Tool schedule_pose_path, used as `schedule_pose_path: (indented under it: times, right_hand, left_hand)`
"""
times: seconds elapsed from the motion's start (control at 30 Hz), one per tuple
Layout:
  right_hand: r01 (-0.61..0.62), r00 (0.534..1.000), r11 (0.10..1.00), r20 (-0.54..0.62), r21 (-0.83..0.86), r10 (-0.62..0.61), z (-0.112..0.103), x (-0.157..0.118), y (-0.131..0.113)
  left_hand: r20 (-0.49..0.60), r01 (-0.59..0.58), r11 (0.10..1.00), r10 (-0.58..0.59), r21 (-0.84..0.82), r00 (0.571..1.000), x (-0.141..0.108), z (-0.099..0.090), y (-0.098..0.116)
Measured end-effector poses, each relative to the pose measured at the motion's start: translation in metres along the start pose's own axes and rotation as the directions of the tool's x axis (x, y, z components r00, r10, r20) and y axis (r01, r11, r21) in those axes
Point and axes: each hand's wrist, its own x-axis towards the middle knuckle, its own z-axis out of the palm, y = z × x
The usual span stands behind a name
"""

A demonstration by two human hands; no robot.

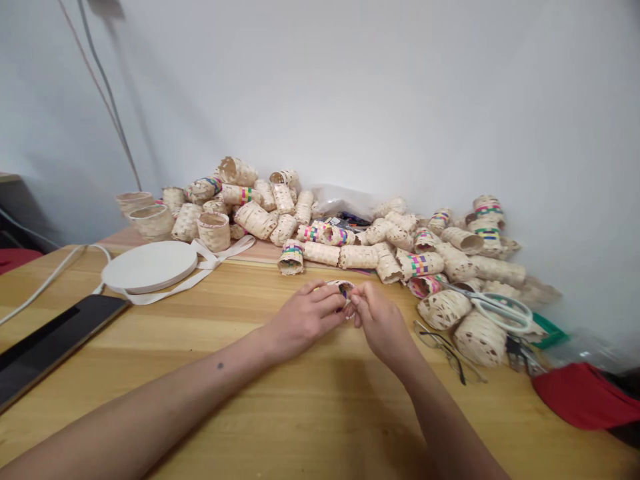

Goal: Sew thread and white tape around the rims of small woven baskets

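Over the middle of the wooden table, my left hand [309,316] is wrapped around a small woven basket [343,285], a pale tube with some coloured strips. The fingers cover most of it, and only its upper rim shows. My right hand [379,320] pinches at the basket's right edge, thumb and forefinger pressed together. Whether a thin strip lies between those fingertips is too small to tell. Just behind my hands stands another woven basket [291,259] with a green, yellow and purple band.
Several woven tubes [360,257] lie heaped along the wall. At left are a roll of white ribbon [150,267] with a loose tail and a black phone [55,347] with a cable. At right lie white-handled scissors [503,312], eyeglasses [445,347] and a red cloth item [585,397].
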Motion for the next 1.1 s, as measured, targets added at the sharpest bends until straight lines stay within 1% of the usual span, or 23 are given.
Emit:
schedule_pose_path:
  times: [0.13, 0.27, 0.33, 0.43, 0.5, 0.6, 0.67, 0.77, 0.83, 0.93, 1.0, 1.1]
  right_hand:
    - [-0.043, 0.996, 0.998, 0.082, 0.051, 0.039, 0.000, 0.000, -0.001]
    - [-0.053, 0.995, 0.996, 0.083, 0.071, 0.047, 0.000, 0.001, -0.002]
    - [-0.058, 0.997, 0.995, 0.054, 0.079, 0.054, -0.002, 0.002, -0.003]
    - [-0.042, 0.998, 0.991, -0.030, 0.129, 0.046, -0.006, 0.002, -0.004]
    - [-0.008, 0.996, 0.988, -0.083, 0.153, 0.021, -0.008, 0.001, -0.005]
    - [0.058, 0.987, 0.986, -0.158, 0.156, -0.033, -0.009, 0.001, -0.008]
    - [0.077, 0.981, 0.985, -0.188, 0.156, -0.047, -0.009, 0.001, -0.010]
    - [0.068, 0.978, 0.985, -0.207, 0.161, -0.034, -0.010, 0.001, -0.010]
    - [0.064, 0.973, 0.982, -0.228, 0.179, -0.022, -0.011, 0.002, -0.009]
    - [0.057, 0.962, 0.977, -0.272, 0.204, 0.001, -0.011, 0.002, -0.005]
    - [0.053, 0.957, 0.976, -0.290, 0.212, 0.011, -0.010, 0.002, -0.003]
    - [0.060, 0.959, 0.970, -0.284, 0.235, 0.010, -0.007, 0.001, -0.001]
  left_hand:
    - [-0.007, 0.020, 1.000, -0.020, 0.003, 1.000, 0.000, 0.000, -0.002]
    - [0.012, 0.038, 0.999, -0.038, 0.001, 0.999, 0.000, 0.000, -0.002]
    - [0.016, 0.043, 0.999, -0.043, -0.010, 0.999, 0.000, 0.000, -0.001]
    - [0.009, 0.040, 0.999, -0.040, -0.036, 0.999, 0.000, 0.000, -0.002]
    - [-0.005, 0.041, 0.998, -0.041, -0.053, 0.999, 0.000, 0.001, -0.003]
    - [-0.011, 0.073, 0.995, -0.074, -0.074, 0.997, 0.001, 0.000, -0.004]
    - [-0.006, 0.091, 0.992, -0.092, -0.088, 0.996, 0.002, -0.001, -0.005]
    - [0.000, 0.114, 0.988, -0.115, -0.105, 0.993, 0.004, -0.003, -0.008]
    - [-0.023, 0.150, 0.982, -0.154, -0.112, 0.988, 0.005, -0.006, -0.011]
    - [-0.077, 0.224, 0.962, -0.238, -0.154, 0.968, 0.007, -0.010, -0.016]
    - [-0.075, 0.266, 0.942, -0.286, -0.203, 0.955, 0.008, -0.012, -0.018]
    - [-0.059, 0.314, 0.909, -0.342, -0.274, 0.938, 0.009, -0.013, -0.019]
